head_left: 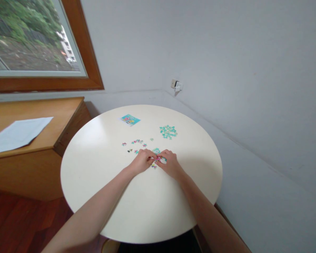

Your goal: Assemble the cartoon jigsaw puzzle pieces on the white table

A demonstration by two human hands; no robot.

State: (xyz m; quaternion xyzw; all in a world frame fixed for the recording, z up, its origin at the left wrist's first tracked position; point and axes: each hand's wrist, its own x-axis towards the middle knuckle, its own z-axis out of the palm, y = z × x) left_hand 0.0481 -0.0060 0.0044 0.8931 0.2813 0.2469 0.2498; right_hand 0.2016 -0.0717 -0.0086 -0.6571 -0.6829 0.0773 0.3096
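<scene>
My left hand (143, 161) and my right hand (169, 162) meet over the middle of a round cream table (100, 182). Both have their fingers curled and pinched on small pink and teal puzzle pieces (157, 159) between them. A joined teal patch of puzzle (156, 151) lies just beyond my fingertips. Loose pieces (137, 142) are scattered to the left of my hands. A heap of teal pieces (168, 131) lies farther back on the right. A small picture card (130, 119) sits near the far edge.
A wooden desk (42, 140) with a white sheet of paper (17, 133) stands left of the table, under a wood-framed window (37, 42). Grey walls meet in a corner behind, with a wall socket (176, 84). Reddish wood floor (21, 225) shows at lower left.
</scene>
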